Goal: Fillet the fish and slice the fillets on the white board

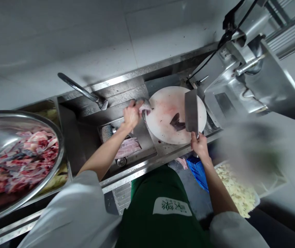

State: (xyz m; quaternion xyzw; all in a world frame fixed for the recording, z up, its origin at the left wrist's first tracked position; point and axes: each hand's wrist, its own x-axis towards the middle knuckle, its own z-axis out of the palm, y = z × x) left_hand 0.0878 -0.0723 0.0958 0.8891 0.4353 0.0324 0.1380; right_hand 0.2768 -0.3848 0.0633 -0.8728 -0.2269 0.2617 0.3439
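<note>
My left hand [131,115] is closed around a piece of fish [144,105], held over the sink's right side by the board's left edge. Gripped by its handle in my right hand [199,144] is a cleaver [191,112], its broad blade over the right part of the round white cutting board [163,132]. A dark fish tail [177,122] lies on the board just left of the blade, among reddish stains. Below my left forearm, more fish pieces [128,147] rest in the metal sink [144,129].
A large steel bowl [61,148] of cut fish stands at the left. The faucet [80,90] arches over the sink. To the right is a metal machine [274,79] with a cable. A blue basket [198,172] and a tub of pale chopped food [237,193] sit lower right.
</note>
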